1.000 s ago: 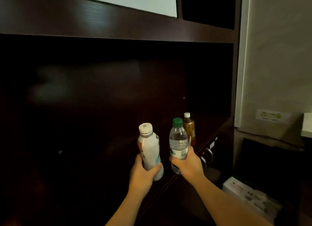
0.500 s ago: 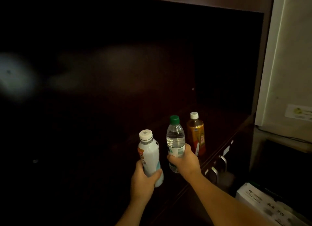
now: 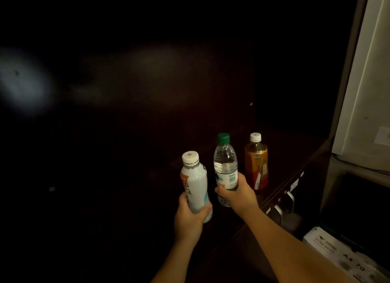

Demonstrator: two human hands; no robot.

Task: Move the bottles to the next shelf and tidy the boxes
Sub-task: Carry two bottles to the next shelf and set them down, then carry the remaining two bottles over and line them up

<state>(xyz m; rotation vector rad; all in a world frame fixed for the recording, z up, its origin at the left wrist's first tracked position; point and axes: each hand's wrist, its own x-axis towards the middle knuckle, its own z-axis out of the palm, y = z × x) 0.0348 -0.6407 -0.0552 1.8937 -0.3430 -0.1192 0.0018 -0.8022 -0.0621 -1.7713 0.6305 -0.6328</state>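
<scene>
The left hand (image 3: 191, 219) wraps the low end of a white bottle (image 3: 195, 184); the right hand (image 3: 237, 195) grips a green-capped water bottle (image 3: 225, 166) mid-body. The amber tea bottle (image 3: 256, 162) stands untouched, far right on the dark shelf (image 3: 295, 156). A box (image 3: 337, 253) lies near right, apparently untidied.

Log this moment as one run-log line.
left hand: grips white bottle | right hand: grips water bottle | orange bottle: standing on shelf

The left hand (image 3: 190, 219) covers the white bottle's (image 3: 195, 187) base; the right hand (image 3: 236, 195) hides the clear bottle's (image 3: 225, 168) lower label. Right of that grip, the box (image 3: 337, 255) is cut off by the frame's edge, its print too blurred to read.
</scene>
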